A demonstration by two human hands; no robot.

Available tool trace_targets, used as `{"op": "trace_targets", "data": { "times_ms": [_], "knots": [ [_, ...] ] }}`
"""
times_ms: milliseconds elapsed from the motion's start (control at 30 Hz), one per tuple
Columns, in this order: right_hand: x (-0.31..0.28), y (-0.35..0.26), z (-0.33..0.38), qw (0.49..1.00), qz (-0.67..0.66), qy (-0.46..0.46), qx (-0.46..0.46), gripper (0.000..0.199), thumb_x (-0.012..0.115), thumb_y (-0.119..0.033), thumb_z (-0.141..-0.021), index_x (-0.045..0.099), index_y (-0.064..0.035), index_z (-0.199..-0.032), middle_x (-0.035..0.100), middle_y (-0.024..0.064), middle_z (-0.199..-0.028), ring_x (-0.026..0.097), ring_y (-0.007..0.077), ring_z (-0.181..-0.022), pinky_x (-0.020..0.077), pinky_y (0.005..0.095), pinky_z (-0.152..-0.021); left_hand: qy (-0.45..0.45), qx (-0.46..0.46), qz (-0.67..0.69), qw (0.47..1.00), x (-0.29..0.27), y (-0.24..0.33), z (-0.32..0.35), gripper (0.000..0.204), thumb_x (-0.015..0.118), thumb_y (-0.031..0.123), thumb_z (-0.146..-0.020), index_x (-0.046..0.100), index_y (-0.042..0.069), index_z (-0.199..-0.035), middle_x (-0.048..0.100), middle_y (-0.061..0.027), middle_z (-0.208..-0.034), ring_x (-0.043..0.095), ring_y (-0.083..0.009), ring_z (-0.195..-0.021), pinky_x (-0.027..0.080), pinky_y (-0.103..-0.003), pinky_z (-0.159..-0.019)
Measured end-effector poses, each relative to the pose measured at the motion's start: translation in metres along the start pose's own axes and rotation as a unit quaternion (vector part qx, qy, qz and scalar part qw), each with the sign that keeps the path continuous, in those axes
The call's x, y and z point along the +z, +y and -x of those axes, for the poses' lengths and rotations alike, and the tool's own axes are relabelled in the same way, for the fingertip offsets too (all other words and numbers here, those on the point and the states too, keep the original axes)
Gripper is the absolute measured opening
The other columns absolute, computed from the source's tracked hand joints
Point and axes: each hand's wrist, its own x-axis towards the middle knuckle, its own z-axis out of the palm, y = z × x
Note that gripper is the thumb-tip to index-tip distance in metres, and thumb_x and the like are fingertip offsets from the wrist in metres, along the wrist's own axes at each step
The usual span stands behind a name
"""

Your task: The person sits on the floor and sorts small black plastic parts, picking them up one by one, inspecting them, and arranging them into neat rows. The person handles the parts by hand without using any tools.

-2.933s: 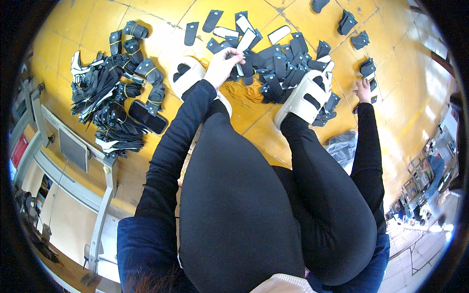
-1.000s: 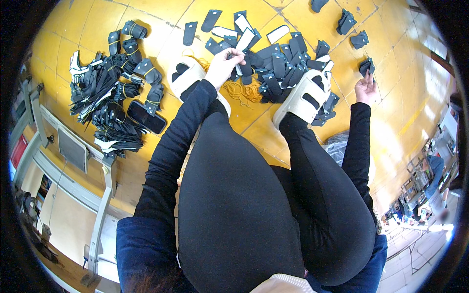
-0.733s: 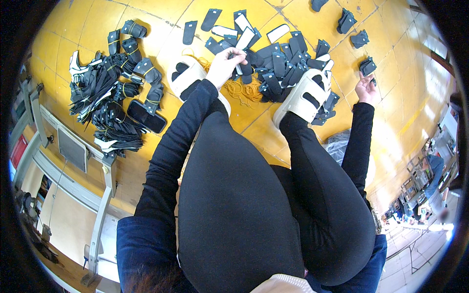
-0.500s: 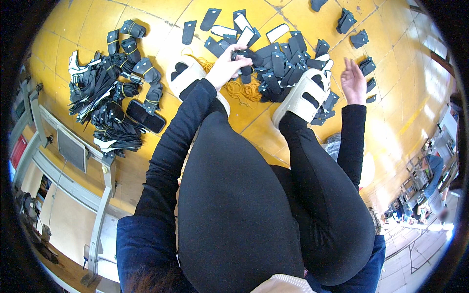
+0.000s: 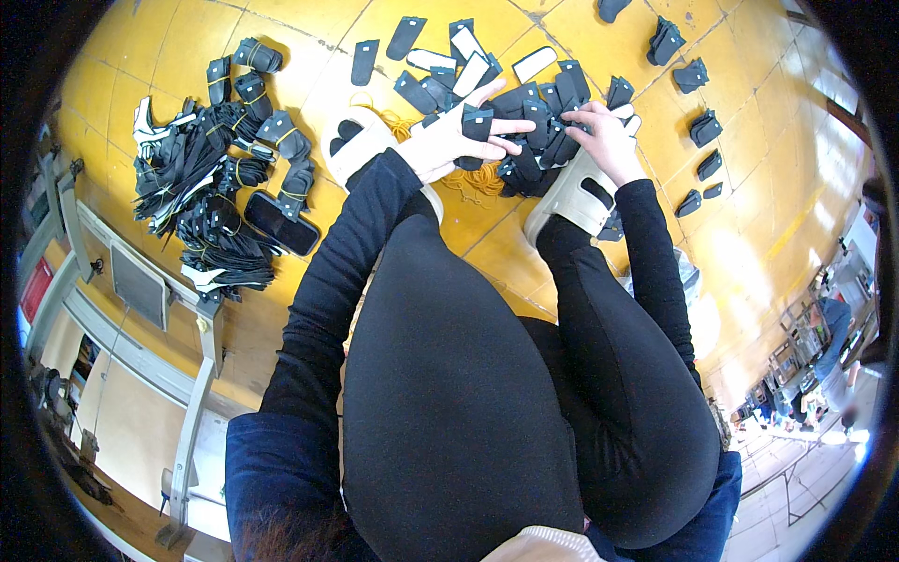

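My left hand is over the near left side of a loose pile of dark fabric pieces. Its fingers are spread around one dark piece, which rests across the hand with a small pale mark at its top. Reaching into the pile from the right, my right hand has its fingers bent, with fingertips on another dark piece. Yellow-orange elastic bands lie in a tangle below the left hand. Several pieces show white faces, such as one at the pile's far edge.
Banded bundles and a larger heap of dark strips lie at the left, beside a dark phone. Small stacks form a column at the right. My white sandals flank the bands on the yellow tiled floor.
My right hand has swung left from the column of stacks to the pile, uncovering a small stack there. My left hand's fingers have spread out around the dark piece.
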Motion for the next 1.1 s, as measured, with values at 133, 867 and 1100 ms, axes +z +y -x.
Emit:
{"op": "trace_targets", "data": {
  "times_ms": [133, 867, 1100],
  "knots": [
    [0.006, -0.002, 0.002, 0.999, 0.007, 0.018, -0.038, 0.022, 0.064, -0.013, -0.08, 0.067, -0.005, -0.1, 0.054, 0.0118, -0.091, 0.057, 0.0266, -0.09, 0.0452, 0.0336, -0.082, -0.006, -0.007, -0.008, 1.0, -0.004, -0.002, 0.001, 0.084, 0.062, -0.009, -0.077, 0.02, 0.011, -0.147, 0.054, -0.0182, -0.128, 0.061, -0.019, -0.099, 0.048, -0.027, -0.089],
    [0.011, -0.018, -0.004, 1.0, -0.017, 0.022, -0.005, 0.028, 0.062, -0.015, -0.082, 0.058, -0.0054, -0.108, 0.054, 0.0107, -0.079, 0.057, 0.0264, -0.083, 0.0461, 0.0351, -0.077, 0.247, -0.084, -0.243, 0.934, -0.033, -0.024, -0.002, 0.023, 0.054, 0.033, -0.093, 0.061, 0.012, -0.087, 0.04, 0.0094, -0.062, 0.03, -0.0006, -0.048, 0.022, -0.018, -0.042],
    [0.038, -0.025, -0.006, 0.996, 0.019, 0.074, -0.037, 0.043, 0.067, -0.019, -0.08, 0.052, -0.009, -0.118, 0.055, 0.0124, -0.089, 0.059, 0.0281, -0.086, 0.0481, 0.0376, -0.075, 0.244, -0.026, -0.303, 0.921, -0.034, -0.026, -0.007, 0.019, 0.058, 0.028, -0.091, 0.063, 0.01, -0.09, 0.049, 0.0061, -0.065, 0.041, -0.0025, -0.055, 0.032, -0.019, -0.049]
  ]
}}
